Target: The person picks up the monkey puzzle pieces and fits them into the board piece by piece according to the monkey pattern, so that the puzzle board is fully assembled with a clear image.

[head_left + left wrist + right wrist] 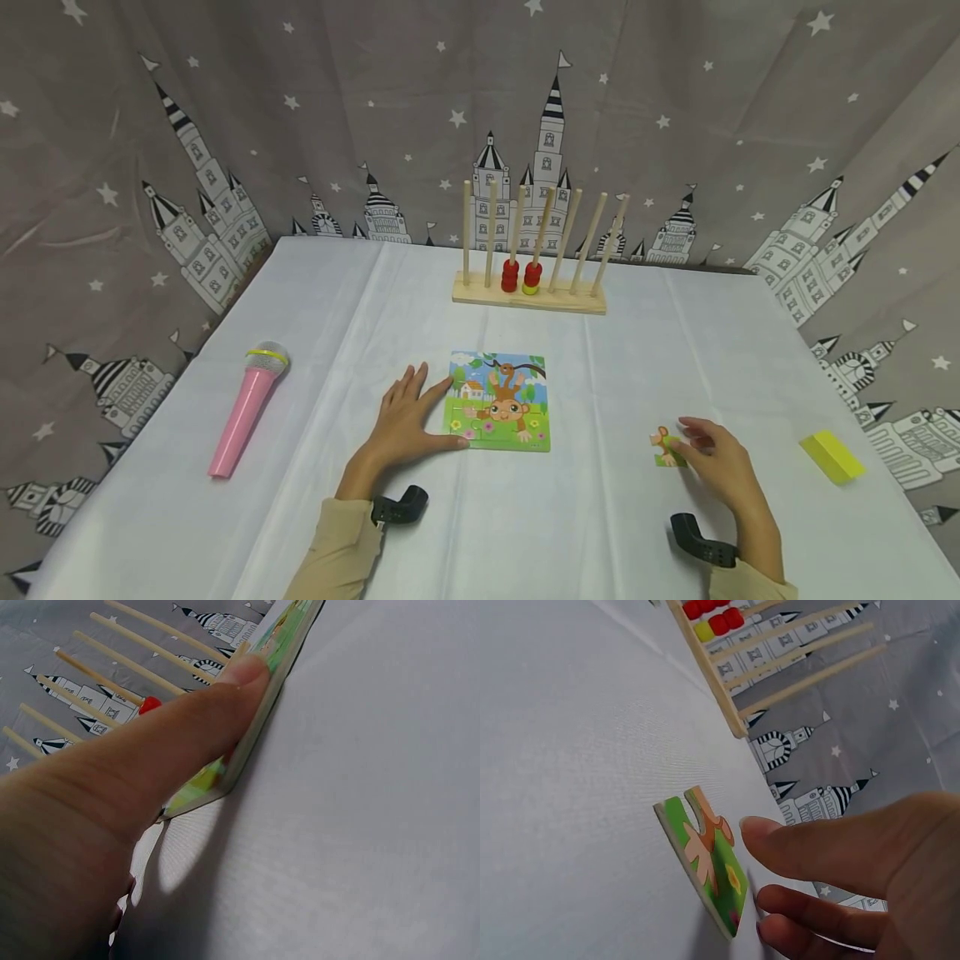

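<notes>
A square monkey jigsaw puzzle (498, 402) lies on the white table. My left hand (405, 425) rests at its left side with fingers spread; the index fingertip meets the left edge, and the thumb (202, 720) lies over the lower-left corner. Off to the right is a single puzzle piece (716, 862), green with part of a brown monkey and a yellow flower. Right beside it is my right hand (712, 458), its thumb (810, 844) and fingers bent loosely by the piece's edge. A narrow gap shows between the thumb tip and the piece in the right wrist view.
Behind the puzzle stands a wooden peg rack (528, 304) with red beads and a yellow one on two pegs. A pink toy microphone (247, 408) lies at the left, and a yellow block (832, 457) near the right edge. A grey castle-print curtain (390, 108) hangs behind the table.
</notes>
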Motion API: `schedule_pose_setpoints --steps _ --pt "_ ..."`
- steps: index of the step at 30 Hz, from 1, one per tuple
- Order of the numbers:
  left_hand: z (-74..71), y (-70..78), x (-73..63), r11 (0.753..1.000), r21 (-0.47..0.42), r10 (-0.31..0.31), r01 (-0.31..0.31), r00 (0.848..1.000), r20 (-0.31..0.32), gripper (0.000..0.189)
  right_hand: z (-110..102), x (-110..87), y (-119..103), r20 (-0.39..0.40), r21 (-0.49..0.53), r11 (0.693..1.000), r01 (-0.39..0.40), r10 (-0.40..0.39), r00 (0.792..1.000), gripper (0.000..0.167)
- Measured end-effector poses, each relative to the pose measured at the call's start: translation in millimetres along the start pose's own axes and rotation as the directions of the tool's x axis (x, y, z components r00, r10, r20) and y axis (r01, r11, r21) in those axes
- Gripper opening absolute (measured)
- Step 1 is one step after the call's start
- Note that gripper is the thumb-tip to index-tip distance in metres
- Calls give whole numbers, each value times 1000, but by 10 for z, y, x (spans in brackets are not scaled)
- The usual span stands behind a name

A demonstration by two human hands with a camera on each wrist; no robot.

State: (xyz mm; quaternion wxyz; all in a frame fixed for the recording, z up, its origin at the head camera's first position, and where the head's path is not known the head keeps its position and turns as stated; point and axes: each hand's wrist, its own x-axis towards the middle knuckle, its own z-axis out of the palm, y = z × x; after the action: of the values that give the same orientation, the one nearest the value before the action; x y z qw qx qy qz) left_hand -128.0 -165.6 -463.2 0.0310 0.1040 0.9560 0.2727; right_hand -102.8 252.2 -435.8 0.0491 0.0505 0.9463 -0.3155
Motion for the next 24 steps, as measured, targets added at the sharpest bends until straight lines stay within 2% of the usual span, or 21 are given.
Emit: schedule_pose_setpoints --steps 11,24 --pt "-2 5 3 1000 7 -5 5 1000 10 94 72 -59 -22 0 -63 994 92 -92 996 60" --pt "-1 -6 4 1000 8 3 -3 1000 11 94 156 -165 -77 -48 -71 996 58 -61 997 58"
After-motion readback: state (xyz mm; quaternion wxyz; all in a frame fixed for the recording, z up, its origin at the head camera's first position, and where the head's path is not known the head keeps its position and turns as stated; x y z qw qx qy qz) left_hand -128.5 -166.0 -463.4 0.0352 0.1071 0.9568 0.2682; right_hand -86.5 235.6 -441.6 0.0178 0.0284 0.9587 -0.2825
